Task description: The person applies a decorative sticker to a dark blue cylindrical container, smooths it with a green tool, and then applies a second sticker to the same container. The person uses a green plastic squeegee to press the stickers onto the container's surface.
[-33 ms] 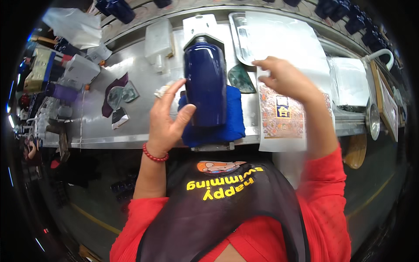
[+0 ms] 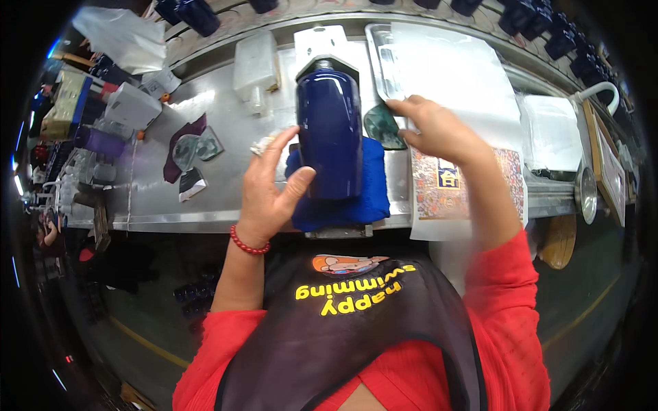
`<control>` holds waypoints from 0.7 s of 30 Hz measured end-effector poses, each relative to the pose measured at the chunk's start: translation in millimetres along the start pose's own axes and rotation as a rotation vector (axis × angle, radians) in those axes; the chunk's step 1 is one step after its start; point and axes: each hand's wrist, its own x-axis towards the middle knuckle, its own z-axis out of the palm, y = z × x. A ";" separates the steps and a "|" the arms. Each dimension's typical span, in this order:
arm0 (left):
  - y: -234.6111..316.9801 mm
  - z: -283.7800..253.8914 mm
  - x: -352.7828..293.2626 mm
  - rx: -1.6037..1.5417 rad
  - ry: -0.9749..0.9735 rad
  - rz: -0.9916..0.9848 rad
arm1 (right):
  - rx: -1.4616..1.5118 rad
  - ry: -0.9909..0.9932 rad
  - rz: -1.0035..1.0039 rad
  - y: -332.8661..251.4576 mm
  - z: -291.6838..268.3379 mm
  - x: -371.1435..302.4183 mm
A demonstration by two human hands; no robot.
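A glossy dark blue tumbler [image 2: 329,130] lies lengthwise on a blue cloth pad [image 2: 373,195] at the front of a steel bench [image 2: 219,185]. My left hand [image 2: 264,192] grips the tumbler's left side, thumb pressed on its lower body; a red bead bracelet circles the wrist. My right hand [image 2: 435,127] is up and to the right, fingers curled on the near corner of a white sheet [image 2: 459,68] that lies over a metal tray [image 2: 380,55]. A patterned printed sheet [image 2: 439,195] lies under my right wrist. A dark green round piece [image 2: 379,127] sits between the tumbler and my right hand.
White plastic containers [image 2: 253,68] stand behind the tumbler. More dark blue tumblers [image 2: 199,14] line the far edge. Boxes [image 2: 130,106] and dark scraps [image 2: 179,157] crowd the bench's left. A stack of white sheets [image 2: 552,130] lies at the right.
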 end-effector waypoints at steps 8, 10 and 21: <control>2.4 8.0 -20.6 0.078 -0.064 0.151 | -0.370 -0.154 0.071 -24.5 43.9 25.0; 4.2 16.2 -19.2 0.106 -0.032 0.209 | -0.325 -0.148 0.090 -27.4 43.6 24.3; 4.9 24.0 -15.4 0.235 0.023 0.330 | -0.379 0.016 -0.066 -18.4 60.9 30.6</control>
